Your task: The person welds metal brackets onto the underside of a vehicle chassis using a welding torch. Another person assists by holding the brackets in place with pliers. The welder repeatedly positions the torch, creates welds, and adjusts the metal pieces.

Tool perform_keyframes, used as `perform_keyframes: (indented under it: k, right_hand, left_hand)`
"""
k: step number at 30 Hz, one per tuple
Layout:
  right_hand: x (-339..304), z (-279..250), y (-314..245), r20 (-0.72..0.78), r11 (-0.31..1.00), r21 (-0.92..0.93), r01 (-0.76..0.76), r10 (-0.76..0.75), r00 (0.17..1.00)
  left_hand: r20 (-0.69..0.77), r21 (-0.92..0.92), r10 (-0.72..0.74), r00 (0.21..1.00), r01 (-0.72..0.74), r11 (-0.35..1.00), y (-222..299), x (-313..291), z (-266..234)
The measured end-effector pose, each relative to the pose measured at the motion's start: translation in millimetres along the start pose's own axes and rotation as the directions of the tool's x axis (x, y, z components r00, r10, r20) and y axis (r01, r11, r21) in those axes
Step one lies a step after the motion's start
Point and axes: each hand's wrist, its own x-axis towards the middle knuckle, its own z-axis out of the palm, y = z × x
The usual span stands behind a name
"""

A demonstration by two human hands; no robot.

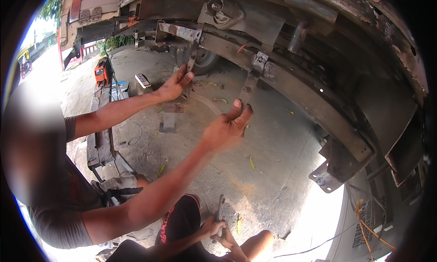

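Low in the view, my left hand (210, 227) and my right hand (225, 239) come together over my knees. Between their closed fingers stands a slim grey metal bar (221, 209), its upper end free; its exact kind is too small to tell. Beside me on the left, a co-worker reaches across with both arms. That person's farther hand (175, 84) grips a metal strip hanging from the vehicle frame (291, 86). The nearer hand (228, 124) of the co-worker holds the lower part of another hanging bracket (248, 89).
The rusty vehicle underside arches overhead and down the right, with a holed bracket (328, 176) projecting low. An orange machine (103, 72) stands on a bench (100, 148) at left. Metal plates (168, 121) lie on the concrete floor. Cables (364, 221) hang at lower right.
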Motion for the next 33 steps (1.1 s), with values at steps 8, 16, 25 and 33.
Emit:
perform_keyframes:
  k: [8,16,25,33]
  right_hand:
    - [29,-152,-188,-0.186,0.696,-0.582,0.421,-0.617,0.765]
    - [59,-195,-318,-0.213,0.577,-0.485,0.657,-0.807,0.551]
    - [83,-214,-346,-0.17,0.565,-0.45,0.692,-0.815,0.555]
    - [90,-220,-366,-0.159,0.561,-0.44,0.701,-0.817,0.554]
  left_hand:
    - [-0.055,-0.339,0.551,0.833,-0.535,0.774,236,47,47]
    - [-0.096,-0.491,0.639,0.764,-0.594,0.637,376,60,36]
    - [-0.215,-0.467,0.634,0.743,-0.648,0.601,409,76,31]
    - [-0.277,-0.427,0.643,0.714,-0.691,0.583,420,89,25]
